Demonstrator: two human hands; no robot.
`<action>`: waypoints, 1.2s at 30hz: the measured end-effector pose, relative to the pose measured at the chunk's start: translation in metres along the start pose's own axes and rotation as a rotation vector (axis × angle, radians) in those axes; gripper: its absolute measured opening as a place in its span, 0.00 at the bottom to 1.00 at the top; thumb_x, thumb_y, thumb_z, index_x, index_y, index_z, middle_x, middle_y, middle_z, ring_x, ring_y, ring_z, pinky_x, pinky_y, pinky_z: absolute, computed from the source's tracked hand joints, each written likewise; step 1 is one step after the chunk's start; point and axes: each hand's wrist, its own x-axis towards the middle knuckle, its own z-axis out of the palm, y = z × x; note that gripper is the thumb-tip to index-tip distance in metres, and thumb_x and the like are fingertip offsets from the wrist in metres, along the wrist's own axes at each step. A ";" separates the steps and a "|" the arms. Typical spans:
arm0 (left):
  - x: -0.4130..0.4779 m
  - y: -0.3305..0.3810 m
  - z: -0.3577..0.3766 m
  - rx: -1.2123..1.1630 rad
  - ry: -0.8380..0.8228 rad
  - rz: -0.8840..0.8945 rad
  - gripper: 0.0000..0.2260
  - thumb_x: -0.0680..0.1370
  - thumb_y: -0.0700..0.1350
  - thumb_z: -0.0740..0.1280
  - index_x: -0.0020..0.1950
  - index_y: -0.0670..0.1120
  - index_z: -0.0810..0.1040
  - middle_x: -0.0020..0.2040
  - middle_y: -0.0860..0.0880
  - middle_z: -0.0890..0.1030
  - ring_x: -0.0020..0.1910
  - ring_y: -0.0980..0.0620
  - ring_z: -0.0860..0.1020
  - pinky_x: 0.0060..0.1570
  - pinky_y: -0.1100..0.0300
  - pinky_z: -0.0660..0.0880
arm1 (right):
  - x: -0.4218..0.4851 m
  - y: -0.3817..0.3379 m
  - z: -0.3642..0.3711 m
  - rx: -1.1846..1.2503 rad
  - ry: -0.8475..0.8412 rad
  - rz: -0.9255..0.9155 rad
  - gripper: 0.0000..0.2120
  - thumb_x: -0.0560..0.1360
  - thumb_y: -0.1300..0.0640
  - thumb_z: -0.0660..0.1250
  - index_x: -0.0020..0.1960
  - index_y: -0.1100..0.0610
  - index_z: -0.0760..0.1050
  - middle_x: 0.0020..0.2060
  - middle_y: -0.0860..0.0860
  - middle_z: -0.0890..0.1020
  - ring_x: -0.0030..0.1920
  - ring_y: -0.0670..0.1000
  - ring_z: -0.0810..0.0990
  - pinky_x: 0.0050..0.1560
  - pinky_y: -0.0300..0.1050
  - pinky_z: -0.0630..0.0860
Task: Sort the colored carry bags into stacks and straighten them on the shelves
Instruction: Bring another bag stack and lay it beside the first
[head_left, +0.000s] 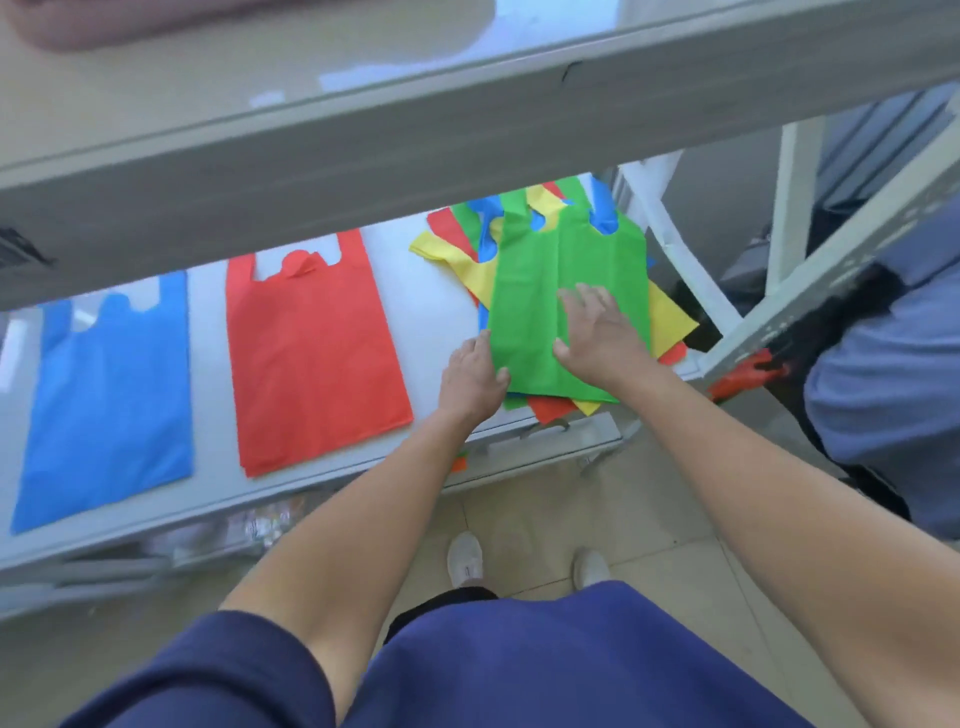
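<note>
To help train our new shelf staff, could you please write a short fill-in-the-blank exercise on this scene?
1. The left hand grips and the right hand presses the ____ bag.
2. The red bag lies between the mixed pile and the ____ bag.
3. That pile lies to the ____ of the red bag.
Missing: green, blue, right.

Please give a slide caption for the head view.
Left hand grips the green bag atop the pile, right hand rests on it; red bag and blue bag lie aside.
</note>
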 end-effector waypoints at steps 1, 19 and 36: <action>0.000 0.004 0.005 -0.028 0.028 -0.047 0.28 0.77 0.47 0.67 0.76 0.43 0.66 0.69 0.40 0.74 0.68 0.37 0.71 0.67 0.43 0.70 | 0.004 0.001 0.007 -0.011 -0.045 -0.041 0.34 0.78 0.51 0.68 0.79 0.59 0.62 0.75 0.61 0.67 0.75 0.62 0.62 0.74 0.56 0.65; 0.003 0.067 0.015 -0.662 0.291 -0.527 0.09 0.79 0.47 0.71 0.52 0.42 0.77 0.54 0.41 0.84 0.46 0.43 0.84 0.36 0.59 0.79 | 0.016 0.056 0.052 0.014 -0.219 -0.251 0.49 0.67 0.28 0.73 0.78 0.53 0.63 0.76 0.53 0.65 0.74 0.59 0.64 0.68 0.62 0.70; 0.002 0.114 0.056 -0.775 0.340 -0.666 0.19 0.79 0.36 0.57 0.69 0.43 0.73 0.65 0.45 0.69 0.56 0.44 0.75 0.55 0.53 0.74 | 0.032 0.104 0.013 0.510 -0.028 -0.113 0.08 0.80 0.57 0.68 0.56 0.58 0.72 0.47 0.54 0.80 0.45 0.56 0.78 0.43 0.48 0.70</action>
